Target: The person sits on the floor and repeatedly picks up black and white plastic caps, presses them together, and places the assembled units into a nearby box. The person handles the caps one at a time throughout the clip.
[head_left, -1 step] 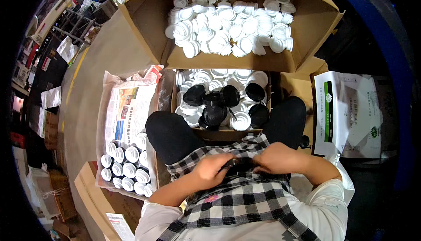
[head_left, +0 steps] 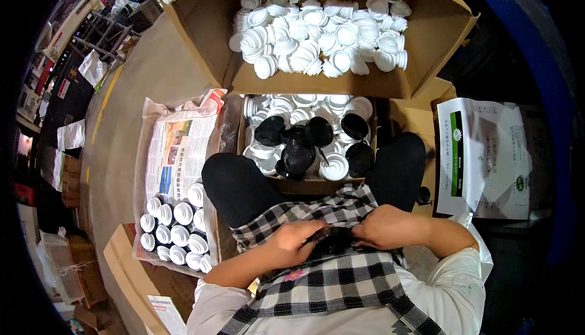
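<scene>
Over my lap, my left hand [head_left: 295, 241] and my right hand [head_left: 390, 226] grip a glossy black round piece [head_left: 334, 239] from both sides. The fingers of both hands are closed, and much of the piece is hidden by them and by the checked apron [head_left: 341, 274]. Past my knees stands a carton filled with white ridged plastic caps [head_left: 334, 168]. Several black cup-like pieces [head_left: 299, 157] lie on top of those caps, some of them tilted.
Beyond the carton, a large tilted cardboard box [head_left: 317, 84] holds many more white caps [head_left: 304, 36]. At my left, a tray lined with newspaper [head_left: 183, 152] holds rows of white-topped black pieces [head_left: 180, 236]. A white printed sack [head_left: 481, 158] lies at the right.
Both hands have shifted slightly, and more of the black round piece shows between them. The cartons and the tray stay where they were.
</scene>
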A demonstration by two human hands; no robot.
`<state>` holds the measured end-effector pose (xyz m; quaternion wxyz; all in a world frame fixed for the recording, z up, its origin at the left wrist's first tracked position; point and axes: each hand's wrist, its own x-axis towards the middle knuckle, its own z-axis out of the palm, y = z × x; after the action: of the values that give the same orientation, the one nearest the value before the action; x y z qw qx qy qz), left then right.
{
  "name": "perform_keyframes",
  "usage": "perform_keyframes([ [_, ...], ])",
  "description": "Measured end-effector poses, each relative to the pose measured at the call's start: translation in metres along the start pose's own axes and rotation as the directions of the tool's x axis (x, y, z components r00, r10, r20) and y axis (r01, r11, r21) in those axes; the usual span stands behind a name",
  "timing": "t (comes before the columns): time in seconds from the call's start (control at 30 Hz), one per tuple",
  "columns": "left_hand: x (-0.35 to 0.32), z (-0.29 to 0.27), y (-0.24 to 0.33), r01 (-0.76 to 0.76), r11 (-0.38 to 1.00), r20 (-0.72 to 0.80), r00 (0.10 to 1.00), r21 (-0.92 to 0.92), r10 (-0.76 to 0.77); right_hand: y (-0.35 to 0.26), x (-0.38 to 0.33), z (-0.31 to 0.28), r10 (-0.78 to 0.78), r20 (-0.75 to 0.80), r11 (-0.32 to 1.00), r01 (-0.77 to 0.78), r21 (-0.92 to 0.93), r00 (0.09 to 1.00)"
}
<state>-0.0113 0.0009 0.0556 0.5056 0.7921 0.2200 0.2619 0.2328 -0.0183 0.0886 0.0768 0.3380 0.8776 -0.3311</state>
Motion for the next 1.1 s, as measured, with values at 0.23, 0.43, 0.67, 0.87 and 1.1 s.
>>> perform_keyframes([
  [0.23,-0.027,-0.08,-0.006,0.213,0.89,-0.453,0.799,-0.402,-0.396,0.006,-0.051,-0.038,0.169,-0.328,0.919,-0.028,0.394,0.929],
  [0.43,0.008,-0.023,-0.035,-0.073,0.782,-0.214,0.974,-0.619,-0.079,0.024,0.021,0.003,0.464,-0.549,0.58,0.23,0.782,0.695],
  [0.67,0.017,0.0,-0.039,0.211,0.327,-0.003,0.838,-0.921,-0.546,0.02,0.067,0.04,0.437,-0.58,0.372,0.449,0.812,0.687],
  [0.87,0.005,0.002,-0.051,0.198,0.765,-0.332,0.814,-0.613,-0.477,0.019,0.054,0.038,0.213,-0.68,0.691,0.383,0.613,0.702],
  [1.1,-0.003,0.001,-0.039,0.202,0.979,-0.394,0.899,-0.011,-0.19,-0.001,0.044,0.029,0.18,-0.42,0.984,-0.164,0.073,0.889],
])
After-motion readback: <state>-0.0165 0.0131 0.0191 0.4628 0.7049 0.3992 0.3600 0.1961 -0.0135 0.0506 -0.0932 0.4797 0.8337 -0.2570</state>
